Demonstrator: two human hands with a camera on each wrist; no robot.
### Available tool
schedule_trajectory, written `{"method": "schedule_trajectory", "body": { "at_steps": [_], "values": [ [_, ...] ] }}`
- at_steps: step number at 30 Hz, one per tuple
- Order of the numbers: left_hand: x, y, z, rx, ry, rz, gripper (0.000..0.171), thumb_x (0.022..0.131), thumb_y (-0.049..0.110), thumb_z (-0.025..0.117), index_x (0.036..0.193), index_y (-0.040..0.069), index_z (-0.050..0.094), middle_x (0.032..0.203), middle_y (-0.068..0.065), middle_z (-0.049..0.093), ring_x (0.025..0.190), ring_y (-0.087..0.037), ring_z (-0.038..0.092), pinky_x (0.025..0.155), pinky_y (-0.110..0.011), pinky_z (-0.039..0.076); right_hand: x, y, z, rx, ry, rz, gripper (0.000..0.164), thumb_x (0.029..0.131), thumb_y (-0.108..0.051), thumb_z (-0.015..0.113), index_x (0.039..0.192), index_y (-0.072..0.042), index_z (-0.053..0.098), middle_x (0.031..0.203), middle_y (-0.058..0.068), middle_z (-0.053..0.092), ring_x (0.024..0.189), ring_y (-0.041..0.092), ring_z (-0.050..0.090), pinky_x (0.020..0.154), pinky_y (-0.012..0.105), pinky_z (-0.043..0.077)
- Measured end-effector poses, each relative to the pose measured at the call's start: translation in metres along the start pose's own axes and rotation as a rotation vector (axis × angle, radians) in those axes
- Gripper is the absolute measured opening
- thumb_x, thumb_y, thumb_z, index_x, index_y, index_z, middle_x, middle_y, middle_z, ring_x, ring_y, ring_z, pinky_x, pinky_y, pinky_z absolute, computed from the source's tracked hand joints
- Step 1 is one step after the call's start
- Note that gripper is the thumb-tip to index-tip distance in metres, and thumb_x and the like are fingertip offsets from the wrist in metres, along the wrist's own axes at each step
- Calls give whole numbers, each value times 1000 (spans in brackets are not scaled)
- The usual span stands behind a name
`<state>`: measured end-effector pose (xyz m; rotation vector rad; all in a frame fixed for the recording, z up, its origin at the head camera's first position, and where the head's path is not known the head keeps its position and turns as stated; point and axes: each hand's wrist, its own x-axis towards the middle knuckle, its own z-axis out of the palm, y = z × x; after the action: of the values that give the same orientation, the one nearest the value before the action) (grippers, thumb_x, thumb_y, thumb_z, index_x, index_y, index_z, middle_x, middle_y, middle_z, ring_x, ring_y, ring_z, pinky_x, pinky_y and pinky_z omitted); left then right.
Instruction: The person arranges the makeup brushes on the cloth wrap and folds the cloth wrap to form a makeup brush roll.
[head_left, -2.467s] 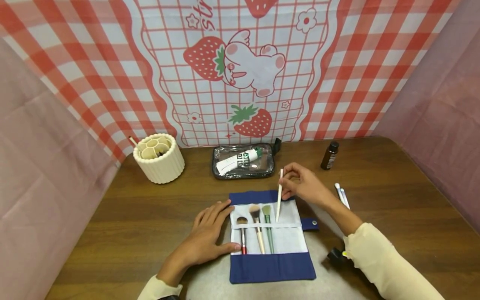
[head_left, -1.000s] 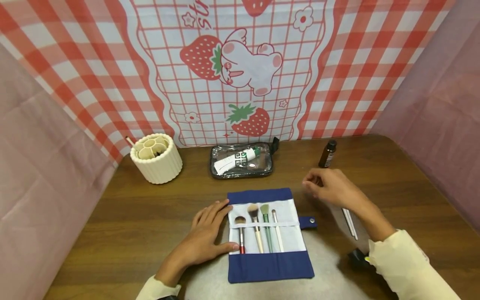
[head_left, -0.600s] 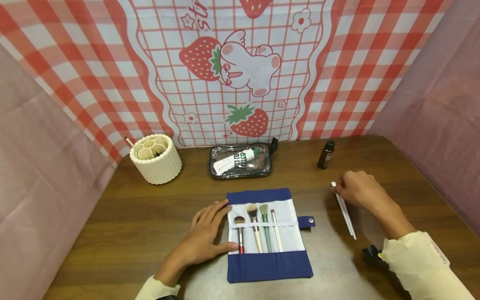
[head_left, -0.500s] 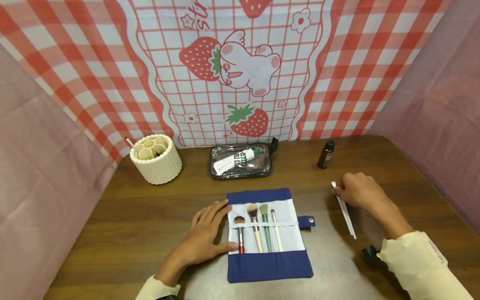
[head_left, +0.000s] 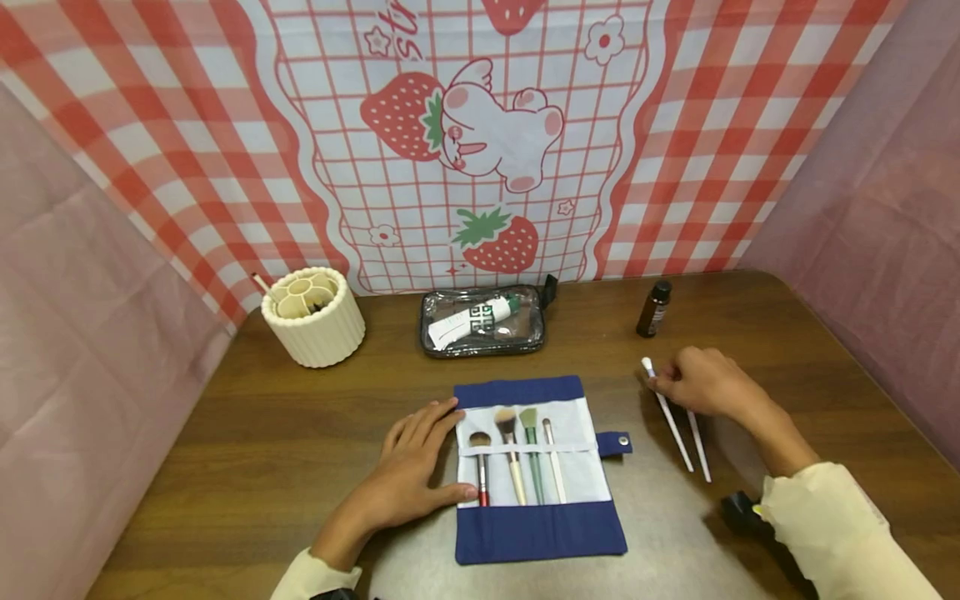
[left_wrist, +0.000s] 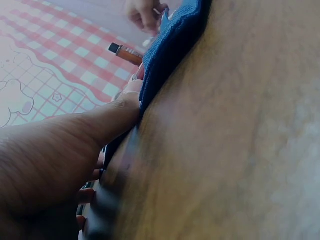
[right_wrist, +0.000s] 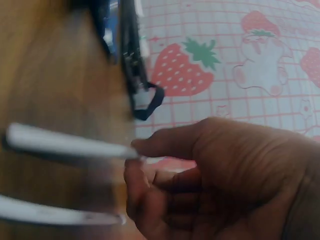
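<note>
A navy-and-white brush roll [head_left: 540, 533] lies unfolded on the table. Under its white strap sit a red-handled brush [head_left: 483, 479], a cream-handled brush [head_left: 517, 475], a green brush [head_left: 536, 467] and a slim white brush [head_left: 556, 471]. My left hand [head_left: 412, 471] rests along the roll's left edge, fingers extended and thumb on its lower left side. To the right of the roll, my right hand [head_left: 708, 383] pinches a white makeup brush [head_left: 671, 425] near its head, between thumb and forefinger. A second white makeup brush [head_left: 699, 450] lies beside it, its upper end hidden by the hand.
Behind the roll lies a clear zip pouch [head_left: 483, 323] with a white tube inside. A cream ribbed holder [head_left: 315, 325] stands at the back left. A small dark bottle [head_left: 654, 308] stands at the back right, beyond my right hand. A checked cloth [head_left: 480, 167] hangs behind the table.
The slim white brush went from my right hand into the roll's strap. That hand moved right to the white brushes and has shifted one leftward, away from the other. My left hand stayed put.
</note>
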<state>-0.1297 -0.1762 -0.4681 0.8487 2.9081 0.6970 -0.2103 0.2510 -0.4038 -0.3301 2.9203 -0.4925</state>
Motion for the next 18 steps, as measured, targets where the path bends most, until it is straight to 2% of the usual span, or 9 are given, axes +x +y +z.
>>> {"method": "schedule_trajectory", "body": {
  "at_steps": [3,6,10,13,18],
  "values": [
    [0,0,0,2,-1,-3,100,83,64,71,157,11,31,165,-6,21,150,-34,19,115,-59,15,4,-7,-4,120,-1,-53,26,95,-29,65,73,-14,66,59,-5,60,55,13,59,51,31,47],
    [0,0,0,6,-3,-6,100,83,64,71,157,11,31,165,-7,21,150,-34,19,115,-59,16,10,-15,-6,340,-7,-98,22,99,-22,63,90,-3,67,67,3,66,57,17,66,55,34,57],
    [0,0,0,-4,1,-1,100,83,65,70,157,11,31,165,-6,21,150,-34,19,114,-60,16,18,-25,-3,610,23,-152,25,100,-17,63,108,8,59,78,14,68,63,25,70,59,42,59],
    [0,0,1,-14,19,11,100,83,65,70,157,10,32,164,-7,23,149,-35,20,113,-61,16,24,-31,2,708,74,-190,29,100,-18,64,115,6,56,83,17,68,65,29,71,61,47,59],
    [0,0,1,-17,27,15,99,82,63,72,156,10,32,164,-8,24,148,-36,22,113,-61,17,33,-45,11,844,132,-221,30,100,-16,63,119,5,52,92,25,69,69,34,72,65,54,58]
  ]
}}
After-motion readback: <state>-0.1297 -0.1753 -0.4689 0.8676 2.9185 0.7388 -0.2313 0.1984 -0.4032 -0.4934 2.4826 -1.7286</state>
